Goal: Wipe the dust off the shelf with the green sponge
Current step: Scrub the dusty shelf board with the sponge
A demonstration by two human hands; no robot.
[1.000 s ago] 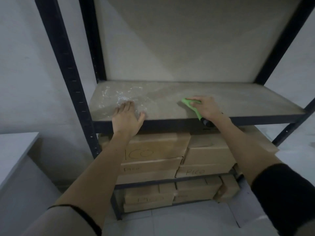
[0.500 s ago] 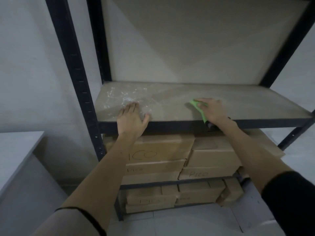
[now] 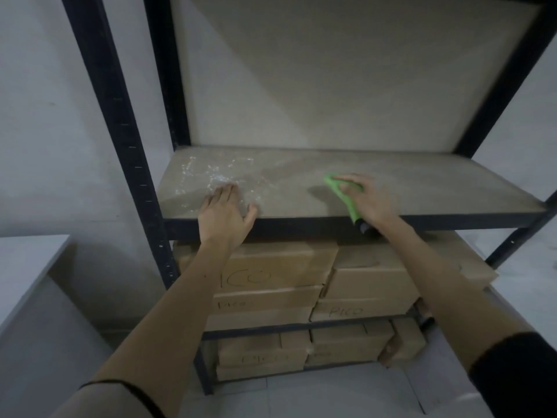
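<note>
A beige shelf board [image 3: 437,191] in a dark metal rack carries white dust [image 3: 217,176] on its left part. My right hand [image 3: 366,200] holds the green sponge [image 3: 340,191] down on the board's middle, fingers curled over it; a dark end of the sponge sticks out past the front edge. My left hand [image 3: 224,215] lies flat on the board's front left, fingers straight, at the near edge of the dust. Most of the sponge is hidden under my right hand.
Dark rack uprights [image 3: 120,146] stand left and right of the board. Stacked cardboard boxes [image 3: 271,276] fill the two lower shelves. A white table edge [image 3: 27,260] is at the far left. Pale walls [image 3: 45,116] surround the rack.
My right hand holding the sponge has shifted slightly back and right on the board as the view moved. My left hand stays flat on the same spot.
</note>
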